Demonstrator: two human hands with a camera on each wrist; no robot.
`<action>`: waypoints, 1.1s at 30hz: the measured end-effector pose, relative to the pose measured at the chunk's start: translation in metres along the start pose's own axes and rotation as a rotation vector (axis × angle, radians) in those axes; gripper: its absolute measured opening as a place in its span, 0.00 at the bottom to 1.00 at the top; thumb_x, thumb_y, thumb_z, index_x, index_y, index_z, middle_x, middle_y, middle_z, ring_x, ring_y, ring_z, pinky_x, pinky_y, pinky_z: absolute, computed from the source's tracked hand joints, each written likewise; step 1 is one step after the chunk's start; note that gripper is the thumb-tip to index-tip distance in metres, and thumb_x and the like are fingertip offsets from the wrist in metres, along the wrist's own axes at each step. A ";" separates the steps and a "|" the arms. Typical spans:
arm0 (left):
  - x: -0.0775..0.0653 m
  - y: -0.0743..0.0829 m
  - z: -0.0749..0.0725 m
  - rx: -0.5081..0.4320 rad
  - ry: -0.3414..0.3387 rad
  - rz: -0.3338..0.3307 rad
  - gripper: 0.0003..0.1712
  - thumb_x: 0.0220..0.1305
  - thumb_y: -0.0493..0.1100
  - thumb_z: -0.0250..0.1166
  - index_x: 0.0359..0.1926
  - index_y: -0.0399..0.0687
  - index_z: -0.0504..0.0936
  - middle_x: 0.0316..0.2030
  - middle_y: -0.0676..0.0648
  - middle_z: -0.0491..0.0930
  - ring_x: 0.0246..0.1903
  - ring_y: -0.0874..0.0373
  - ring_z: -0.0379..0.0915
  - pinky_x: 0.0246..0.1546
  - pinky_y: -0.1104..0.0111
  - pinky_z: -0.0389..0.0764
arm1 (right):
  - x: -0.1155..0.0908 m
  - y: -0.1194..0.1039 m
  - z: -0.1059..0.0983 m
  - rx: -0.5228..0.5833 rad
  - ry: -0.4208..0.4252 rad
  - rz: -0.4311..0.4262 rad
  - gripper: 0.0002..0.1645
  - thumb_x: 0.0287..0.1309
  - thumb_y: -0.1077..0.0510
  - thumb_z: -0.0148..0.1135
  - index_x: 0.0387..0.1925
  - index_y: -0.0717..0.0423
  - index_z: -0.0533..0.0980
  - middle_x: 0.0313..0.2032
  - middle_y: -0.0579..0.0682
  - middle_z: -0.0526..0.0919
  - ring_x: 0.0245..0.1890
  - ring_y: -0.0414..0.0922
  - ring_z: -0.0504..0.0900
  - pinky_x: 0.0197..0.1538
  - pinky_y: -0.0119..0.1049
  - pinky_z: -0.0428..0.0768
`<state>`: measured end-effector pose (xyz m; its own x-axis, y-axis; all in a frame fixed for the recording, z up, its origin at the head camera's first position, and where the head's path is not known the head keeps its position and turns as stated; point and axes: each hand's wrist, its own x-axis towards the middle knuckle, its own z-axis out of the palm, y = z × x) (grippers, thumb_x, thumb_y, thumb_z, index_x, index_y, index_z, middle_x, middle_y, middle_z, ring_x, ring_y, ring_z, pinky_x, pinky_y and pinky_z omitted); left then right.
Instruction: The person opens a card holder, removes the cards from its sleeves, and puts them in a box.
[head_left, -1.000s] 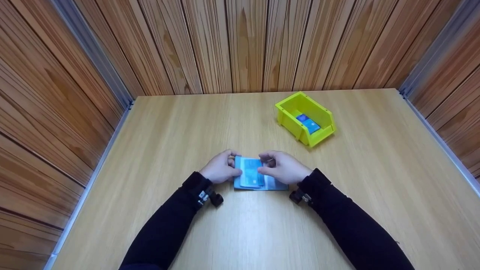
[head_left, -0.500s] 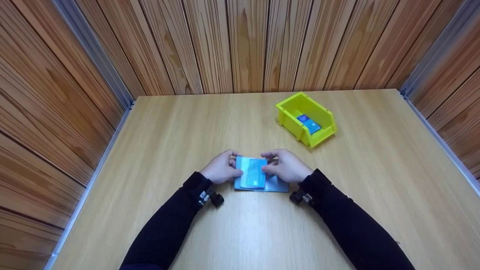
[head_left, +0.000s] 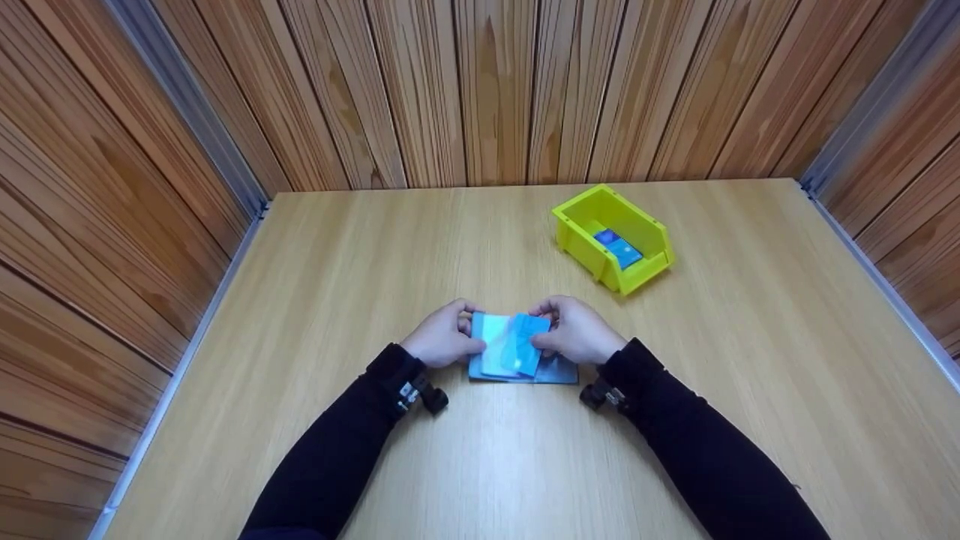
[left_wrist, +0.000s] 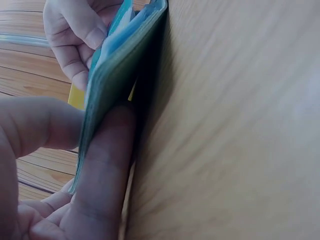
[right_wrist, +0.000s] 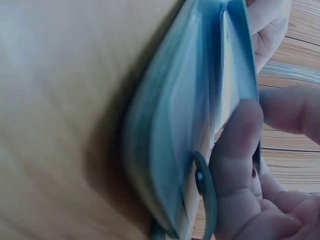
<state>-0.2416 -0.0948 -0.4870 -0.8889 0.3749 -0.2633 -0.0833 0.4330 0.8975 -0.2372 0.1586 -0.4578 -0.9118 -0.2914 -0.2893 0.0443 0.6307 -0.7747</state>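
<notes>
An opened blue-green card holder (head_left: 559, 370) with clear sleeves lies on the table in the head view. My left hand (head_left: 441, 335) grips its left edge, thumb on top and a finger underneath, as the left wrist view shows. A blue card (head_left: 532, 341) leans over the sleeves, slightly tilted. The thumb and fingers of my right hand (head_left: 579, 330) pinch that card's right edge. In the right wrist view the card (right_wrist: 245, 70) stands raised from the holder's pages, and a snap strap (right_wrist: 202, 182) sticks out beside my thumb. How far the card sits in a sleeve is unclear.
A yellow-green bin (head_left: 592, 262) stands beyond my right hand, with a blue and purple card-like item (head_left: 619, 249) inside. Wood-plank walls (head_left: 491, 90) enclose the table (head_left: 360, 255) at the back and both sides.
My right hand has drawn the blue card a little to the right, and the card has tilted. More of the pale sleeve shows at left. My left hand stays almost where it was.
</notes>
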 end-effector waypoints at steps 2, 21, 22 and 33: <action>0.000 0.000 0.000 -0.009 -0.005 -0.006 0.32 0.55 0.34 0.69 0.60 0.48 0.69 0.30 0.49 0.78 0.30 0.57 0.76 0.31 0.64 0.83 | 0.000 0.000 0.000 0.019 0.008 -0.001 0.26 0.54 0.59 0.67 0.55 0.53 0.73 0.44 0.54 0.75 0.34 0.47 0.80 0.33 0.36 0.80; -0.001 -0.002 0.001 -0.002 0.011 0.008 0.32 0.55 0.35 0.69 0.61 0.48 0.69 0.31 0.49 0.79 0.29 0.57 0.77 0.31 0.66 0.83 | -0.018 -0.018 -0.038 0.199 0.314 -0.137 0.20 0.65 0.63 0.55 0.57 0.46 0.68 0.56 0.52 0.71 0.49 0.53 0.72 0.47 0.44 0.78; -0.001 -0.002 0.001 -0.001 0.010 0.006 0.32 0.55 0.35 0.69 0.61 0.49 0.69 0.31 0.49 0.79 0.29 0.57 0.77 0.31 0.66 0.83 | -0.020 -0.019 -0.043 0.228 0.345 -0.152 0.20 0.66 0.63 0.55 0.57 0.47 0.67 0.55 0.53 0.71 0.50 0.53 0.71 0.48 0.43 0.78; 0.000 -0.002 0.001 -0.016 0.002 0.005 0.32 0.56 0.35 0.68 0.61 0.48 0.69 0.31 0.49 0.80 0.30 0.58 0.77 0.30 0.66 0.82 | -0.027 -0.004 -0.084 0.306 0.643 -0.243 0.18 0.67 0.59 0.58 0.55 0.49 0.65 0.53 0.50 0.72 0.51 0.50 0.73 0.53 0.41 0.76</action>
<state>-0.2408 -0.0945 -0.4894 -0.8902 0.3754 -0.2582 -0.0861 0.4178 0.9044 -0.2473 0.2249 -0.3999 -0.9649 0.1393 0.2228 -0.1632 0.3469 -0.9236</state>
